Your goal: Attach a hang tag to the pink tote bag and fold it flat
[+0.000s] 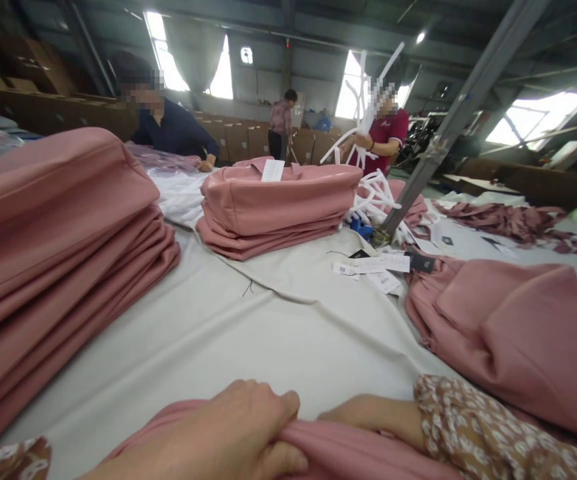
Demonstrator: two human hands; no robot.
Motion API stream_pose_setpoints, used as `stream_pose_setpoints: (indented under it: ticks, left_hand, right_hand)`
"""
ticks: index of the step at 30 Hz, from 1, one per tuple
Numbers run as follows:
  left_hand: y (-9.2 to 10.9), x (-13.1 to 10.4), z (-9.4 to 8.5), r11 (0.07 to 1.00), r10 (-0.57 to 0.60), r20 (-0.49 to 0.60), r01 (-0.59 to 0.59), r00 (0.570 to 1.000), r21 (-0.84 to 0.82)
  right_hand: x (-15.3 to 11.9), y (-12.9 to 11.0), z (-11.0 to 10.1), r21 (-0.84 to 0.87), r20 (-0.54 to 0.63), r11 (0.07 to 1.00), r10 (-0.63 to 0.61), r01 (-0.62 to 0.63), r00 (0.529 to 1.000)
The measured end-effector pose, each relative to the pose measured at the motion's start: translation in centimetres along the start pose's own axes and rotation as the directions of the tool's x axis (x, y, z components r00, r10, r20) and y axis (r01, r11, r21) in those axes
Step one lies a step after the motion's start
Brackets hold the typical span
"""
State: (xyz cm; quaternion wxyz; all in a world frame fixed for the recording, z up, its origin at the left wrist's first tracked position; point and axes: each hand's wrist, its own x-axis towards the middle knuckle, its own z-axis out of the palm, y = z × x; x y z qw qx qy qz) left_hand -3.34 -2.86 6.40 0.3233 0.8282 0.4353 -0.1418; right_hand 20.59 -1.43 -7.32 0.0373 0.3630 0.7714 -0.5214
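At the bottom middle, a pink garment point(353, 450) of smooth, leather-like fabric is bunched at the near edge of the pale cloth-covered table point(218, 333). My left hand point(233, 427) is closed on its upper fold, with thumb and fingers pinching the material. Just to the right, my right hand point(363, 412) reaches in behind the same garment, and the fabric hides its fingers. Closest to that arm lies another pink garment point(508, 333), loosely folded, with white and black tags point(383, 263) at its far end.
A tall stack of folded pink garments point(58, 233) fills the left. A shorter stack point(273, 203) with a paper label point(272, 171) stands ahead. A slanted metal post point(448, 127) rises on the right. Co-workers stand across the table, one holding white strips point(365, 120).
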Motion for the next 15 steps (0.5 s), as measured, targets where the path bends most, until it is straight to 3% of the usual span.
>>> stream_pose_setpoints:
  ticks: [2, 4, 7, 9, 11, 14, 15]
  left_hand:
    - [-2.0, 2.1, 0.8, 0.999, 0.041, -0.054, -0.042, 0.998, -0.022]
    - [-4.4, 4.5, 1.9, 0.996, 0.078, -0.075, -0.081, 0.994, -0.031]
    - [-7.8, 7.9, 3.4, 0.990, 0.118, -0.043, -0.122, 0.992, -0.078]
    - [-9.1, 9.4, 4.2, 0.986, 0.117, -0.028, -0.120, 0.993, -0.114]
    - [-9.5, 10.1, 5.1, 0.991, 0.075, -0.025, -0.077, 0.997, -0.112]
    - [-9.4, 10.3, 6.7, 0.998, -0.049, -0.079, 0.046, 0.996, -0.035]
    - [-9.5, 10.1, 7.2, 0.996, -0.091, -0.124, 0.093, 0.988, 0.010]
  right_hand:
    - [1.2, 0.6, -2.3, -0.053, -0.009, 0.995, 0.090, -0.090, 0.996]
    - [1.2, 1.0, -5.2, -0.076, -0.159, 0.981, 0.163, -0.176, 0.974]
    - [-1.5, 0.1, -7.9, -0.071, -0.359, 0.967, 0.203, -0.244, 0.911]
    - [-4.0, -0.9, -7.4, -0.125, -0.377, 0.958, 0.195, -0.258, 0.905]
    - [-5.8, -0.8, -5.2, -0.234, -0.404, 0.917, 0.211, -0.323, 0.890]
    - [-5.9, 2.6, -1.7, -0.348, -0.545, 0.830, 0.198, -0.435, 0.815]
    - [-5.4, 4.3, -1.0, -0.358, -0.541, 0.835, 0.178, -0.417, 0.822]
